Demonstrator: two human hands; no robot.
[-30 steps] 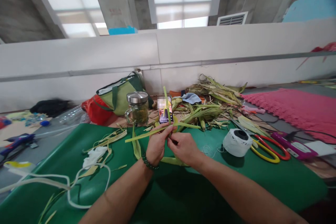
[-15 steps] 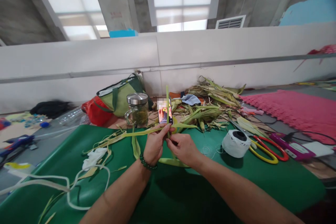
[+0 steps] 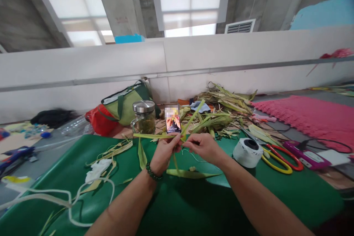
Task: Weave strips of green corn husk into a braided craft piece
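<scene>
My left hand (image 3: 165, 152), with a green bead bracelet on its wrist, pinches a small bundle of pale green corn husk strips (image 3: 193, 118). One strip slants up to the right and another reaches out left. My right hand (image 3: 203, 146) is closed in a pinch close beside the left fingertips; what its fingers hold is too small to make out. A thin white thread (image 3: 197, 158) curves just below these fingers. On the green mat (image 3: 193, 206) under my hands lies a loose husk leaf (image 3: 193, 174).
Behind my hands stand a phone (image 3: 173, 123) and a glass jar mug (image 3: 143, 118). Corn husks (image 3: 212, 121) are heaped at the back. On the right lie a white thread roll (image 3: 247, 153), scissors (image 3: 286, 158) and a purple power strip (image 3: 306, 155). White cord (image 3: 72, 201) loops at left.
The upright husk strip now leans right. My right hand has shifted slightly up and right, and the white thread now stretches below it.
</scene>
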